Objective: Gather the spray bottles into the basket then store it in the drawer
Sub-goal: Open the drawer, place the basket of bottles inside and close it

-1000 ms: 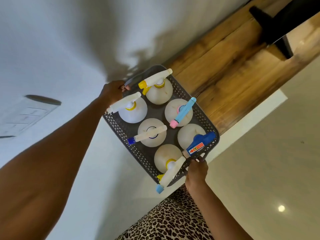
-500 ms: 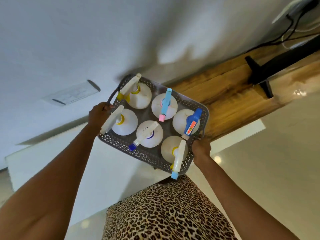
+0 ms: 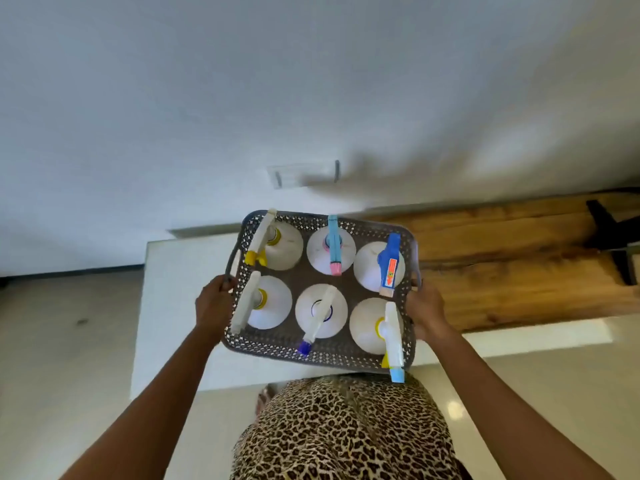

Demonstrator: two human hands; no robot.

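A grey perforated basket (image 3: 273, 344) hangs in the air in front of me, level, with several white spray bottles standing upright in it. Their trigger heads differ: white with yellow (image 3: 259, 240), light blue with pink (image 3: 333, 244), dark blue with an orange label (image 3: 390, 263), white with a blue tip (image 3: 317, 318). My left hand (image 3: 213, 303) is closed on the basket's left handle. My right hand (image 3: 427, 311) grips the right handle and side. No drawer shows.
A white wall with a white switch plate (image 3: 304, 174) fills the top. A wooden surface (image 3: 512, 265) with a black stand (image 3: 609, 237) lies to the right. A white ledge (image 3: 173, 306) and pale floor lie below the basket. Leopard-print clothing (image 3: 346, 431) is at the bottom.
The view has swung round, so the basket now sits level and centred instead of tilted. Both hands keep their hold on the handles and the bottles stay upright inside.
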